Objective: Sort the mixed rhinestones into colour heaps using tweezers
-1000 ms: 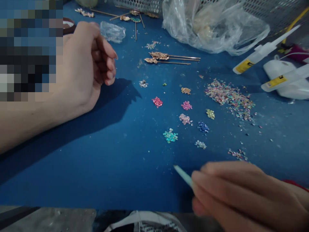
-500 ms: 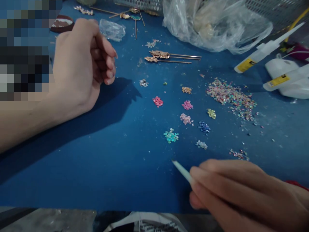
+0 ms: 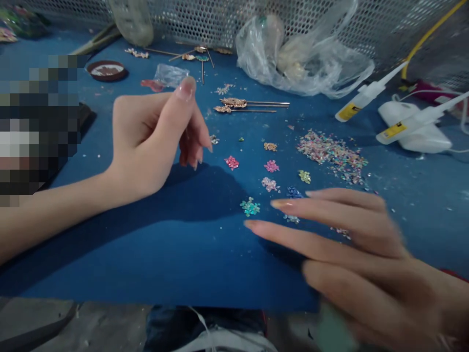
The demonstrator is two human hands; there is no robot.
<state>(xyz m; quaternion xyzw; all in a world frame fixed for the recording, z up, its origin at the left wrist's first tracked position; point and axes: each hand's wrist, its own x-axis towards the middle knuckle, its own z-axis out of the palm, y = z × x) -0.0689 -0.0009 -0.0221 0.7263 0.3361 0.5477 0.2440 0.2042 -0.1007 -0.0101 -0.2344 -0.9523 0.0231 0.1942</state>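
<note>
My left hand hovers left of the small sorted piles, its fingers loosely curled and thumb against them; nothing shows in it. My right hand is at the lower right, slightly blurred, index and middle fingers stretched over the table. A blurred pale green tool shows beneath its thumb side, seemingly held against the palm; its kind is unclear. Nearest the right fingertips are a turquoise pile of flat sequin-like pieces, a blue pile and a silvery pile, both partly covered. Red pieces lie farther back.
A large mixed pile lies right of the small piles. Behind are gold hairpins, a clear plastic bag and a perforated metal basket. Glue bottles lean at the right. A brown lid sits at the back left.
My right hand has spread its fingers, and the green tool has swung from pointing at the table to beneath the hand. My left hand has moved right and turned thumb-up. The view has tilted up.
</note>
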